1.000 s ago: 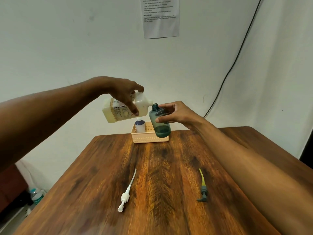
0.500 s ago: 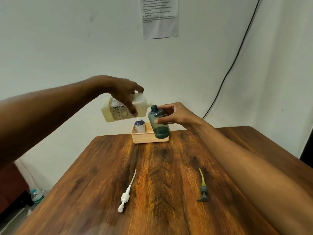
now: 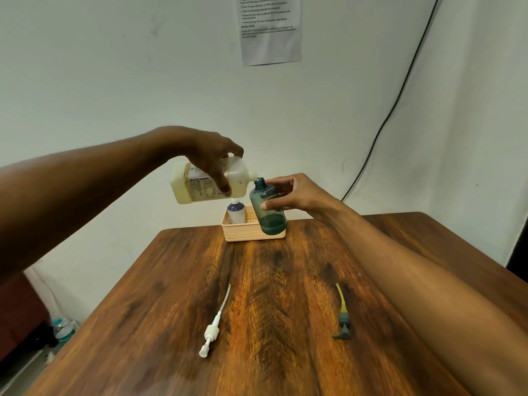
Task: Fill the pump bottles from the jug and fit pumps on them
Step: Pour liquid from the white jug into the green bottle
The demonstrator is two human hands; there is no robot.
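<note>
The teal pump bottle [image 3: 271,221] is held above the far end of the worktop [image 3: 285,310], in front of a peach basket [image 3: 251,234], tilted slightly with its open neck toward the jug [image 3: 197,190]. The jug lies nearly horizontal, its spout just at the bottle's mouth. The left hand [image 3: 208,155] grips the jug from above, fingers curled over its side. The right hand [image 3: 291,195] grips the bottle's upper body.

Step in hand, by judgement: filling. Darker liquid shows only in the bottle's lower part, so the fill appears far from complete. No stream can be made out.

A white-capped bottle [image 3: 236,212] stands in the basket. A white pump [image 3: 213,330] and a grey pump with a yellow tube [image 3: 343,318] lie apart on the near worktop, unfitted.

Next move calls for holding spout and neck aligned, then righting the jug before overflow.
</note>
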